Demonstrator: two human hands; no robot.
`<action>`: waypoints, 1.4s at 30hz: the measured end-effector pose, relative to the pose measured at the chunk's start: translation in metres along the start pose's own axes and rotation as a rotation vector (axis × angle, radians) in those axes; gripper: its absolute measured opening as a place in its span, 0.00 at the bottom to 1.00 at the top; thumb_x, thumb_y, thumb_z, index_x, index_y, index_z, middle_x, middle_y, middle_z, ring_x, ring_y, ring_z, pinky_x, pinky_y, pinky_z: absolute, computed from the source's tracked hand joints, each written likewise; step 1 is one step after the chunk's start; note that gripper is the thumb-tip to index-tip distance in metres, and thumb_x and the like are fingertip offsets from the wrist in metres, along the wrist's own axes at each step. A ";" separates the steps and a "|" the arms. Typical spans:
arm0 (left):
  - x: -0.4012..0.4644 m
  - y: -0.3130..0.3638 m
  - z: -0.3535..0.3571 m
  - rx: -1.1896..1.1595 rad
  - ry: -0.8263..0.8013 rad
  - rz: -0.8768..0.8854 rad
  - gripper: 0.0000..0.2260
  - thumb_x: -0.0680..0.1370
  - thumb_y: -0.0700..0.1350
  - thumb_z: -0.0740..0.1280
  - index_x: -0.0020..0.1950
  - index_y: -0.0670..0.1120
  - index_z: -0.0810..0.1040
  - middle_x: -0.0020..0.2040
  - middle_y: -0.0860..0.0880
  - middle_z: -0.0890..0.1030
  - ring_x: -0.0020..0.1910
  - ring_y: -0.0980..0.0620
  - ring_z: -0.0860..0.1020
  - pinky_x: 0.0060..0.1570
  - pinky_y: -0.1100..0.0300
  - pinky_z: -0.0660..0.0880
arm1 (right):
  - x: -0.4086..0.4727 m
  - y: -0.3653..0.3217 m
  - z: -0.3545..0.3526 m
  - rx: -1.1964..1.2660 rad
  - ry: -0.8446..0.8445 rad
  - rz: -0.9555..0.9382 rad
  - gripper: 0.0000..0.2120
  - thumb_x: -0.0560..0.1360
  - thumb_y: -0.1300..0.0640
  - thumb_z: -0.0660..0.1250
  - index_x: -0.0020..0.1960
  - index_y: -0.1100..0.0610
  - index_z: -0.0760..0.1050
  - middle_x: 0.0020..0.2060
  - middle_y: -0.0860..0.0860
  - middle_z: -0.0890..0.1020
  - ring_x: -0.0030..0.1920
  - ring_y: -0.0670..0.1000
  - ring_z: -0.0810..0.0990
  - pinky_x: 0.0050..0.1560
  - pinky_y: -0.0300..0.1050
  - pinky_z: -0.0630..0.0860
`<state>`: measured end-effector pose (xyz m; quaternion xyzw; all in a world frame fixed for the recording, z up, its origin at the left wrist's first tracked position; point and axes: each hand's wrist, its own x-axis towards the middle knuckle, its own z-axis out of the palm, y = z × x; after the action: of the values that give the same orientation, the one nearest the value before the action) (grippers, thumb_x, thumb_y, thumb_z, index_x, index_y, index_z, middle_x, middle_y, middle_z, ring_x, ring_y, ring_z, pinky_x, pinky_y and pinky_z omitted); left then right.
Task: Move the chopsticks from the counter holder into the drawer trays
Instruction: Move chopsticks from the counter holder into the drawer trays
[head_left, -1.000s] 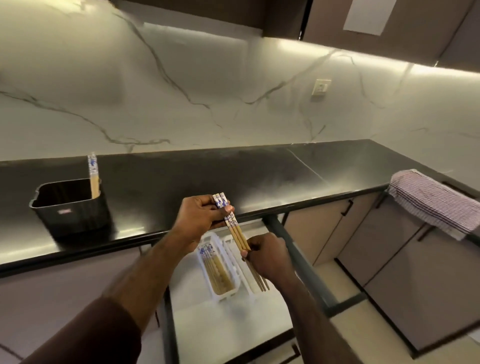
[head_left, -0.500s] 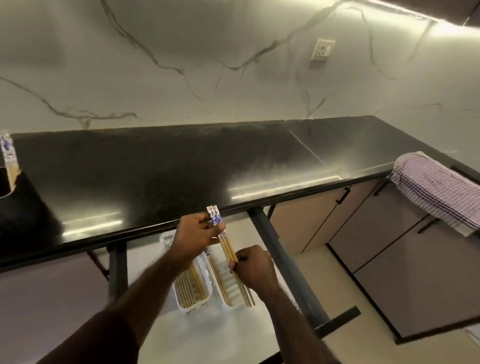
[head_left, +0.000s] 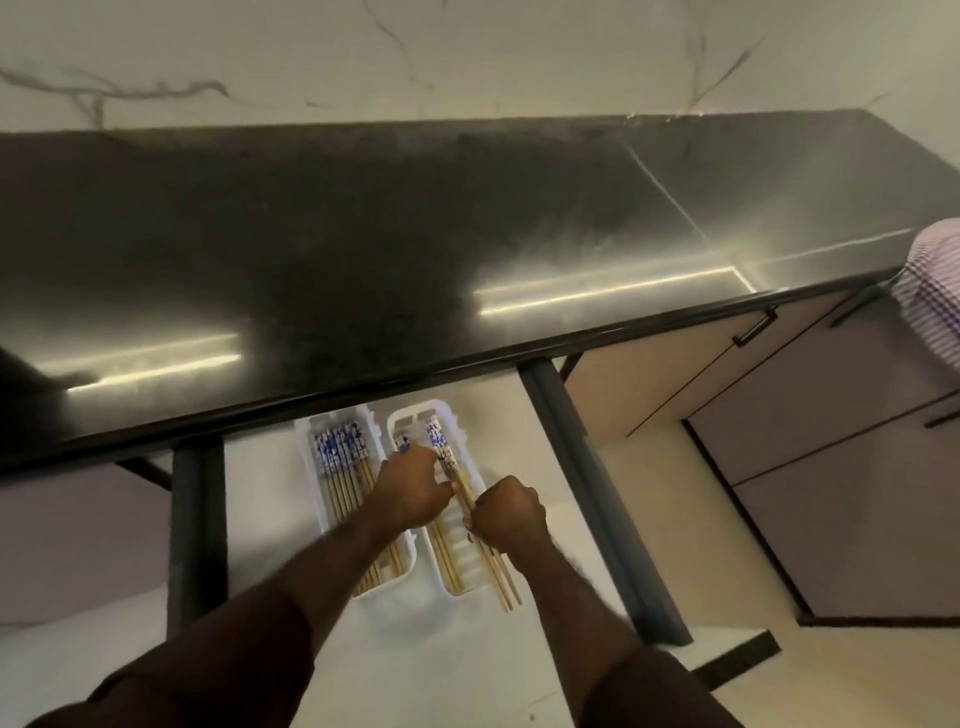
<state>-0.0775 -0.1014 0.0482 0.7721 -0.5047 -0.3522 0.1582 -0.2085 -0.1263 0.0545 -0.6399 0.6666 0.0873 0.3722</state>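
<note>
Two hands lower a bundle of chopsticks (head_left: 451, 467) over the right tray (head_left: 410, 422) of an open drawer (head_left: 260, 499) at lower centre.

A black counter (head_left: 415, 234) spans the frame's middle, with a checked towel (head_left: 935, 280) at the right edge. In the drawer, the left tray (head_left: 311, 493) holds a row of blue-topped chopsticks. The left hand (head_left: 410, 493) pinches the bundle near its patterned tops; the right hand (head_left: 509, 514) grips it lower down, tips jutting past the tray's near end.
</note>
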 end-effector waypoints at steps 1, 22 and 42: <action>0.004 -0.003 0.005 0.040 -0.004 -0.007 0.10 0.75 0.47 0.70 0.55 0.46 0.80 0.52 0.48 0.83 0.49 0.51 0.80 0.51 0.58 0.76 | 0.005 -0.001 0.002 0.010 0.005 0.015 0.20 0.68 0.48 0.74 0.53 0.59 0.76 0.51 0.54 0.82 0.52 0.56 0.81 0.44 0.42 0.73; 0.029 -0.027 0.044 0.605 -0.040 0.064 0.35 0.79 0.49 0.63 0.78 0.44 0.46 0.78 0.44 0.58 0.78 0.43 0.50 0.74 0.43 0.37 | 0.049 -0.013 0.054 -0.037 0.054 -0.016 0.13 0.78 0.55 0.62 0.59 0.60 0.74 0.57 0.57 0.79 0.56 0.57 0.79 0.57 0.47 0.76; 0.051 -0.033 0.048 0.723 -0.183 0.022 0.28 0.78 0.46 0.64 0.76 0.49 0.59 0.77 0.47 0.61 0.77 0.41 0.52 0.71 0.37 0.54 | 0.049 -0.005 0.078 -0.193 0.221 -0.204 0.09 0.78 0.58 0.58 0.55 0.56 0.75 0.51 0.54 0.81 0.49 0.57 0.81 0.49 0.48 0.75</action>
<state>-0.0767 -0.1268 -0.0244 0.7381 -0.6167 -0.2171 -0.1669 -0.1694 -0.1196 -0.0282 -0.7428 0.6235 0.0417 0.2404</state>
